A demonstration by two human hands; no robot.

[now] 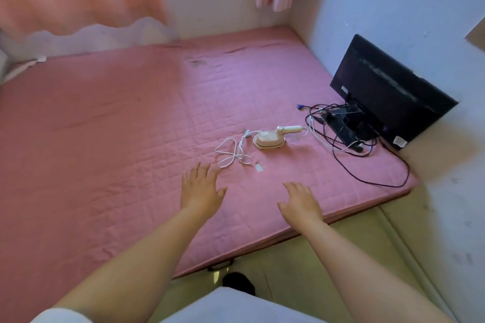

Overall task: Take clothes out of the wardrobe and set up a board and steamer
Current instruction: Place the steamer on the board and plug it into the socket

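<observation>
A pink quilted mattress point(110, 118) covers most of the floor. A black monitor point(388, 86) leans in the right corner above a tangle of dark cables point(349, 134). The steamer point(270, 137) lies on the mattress near its right side, its white cord point(233, 152) loose and unplugged beside it. No board and no clothes are in view. Left hand point(200, 189) and right hand point(300, 203) hover over the mattress edge, fingers point(195, 169) spread apart, holding nothing. Judgement: setup is at an early stage; next move calls for fetching the board or clothes.
</observation>
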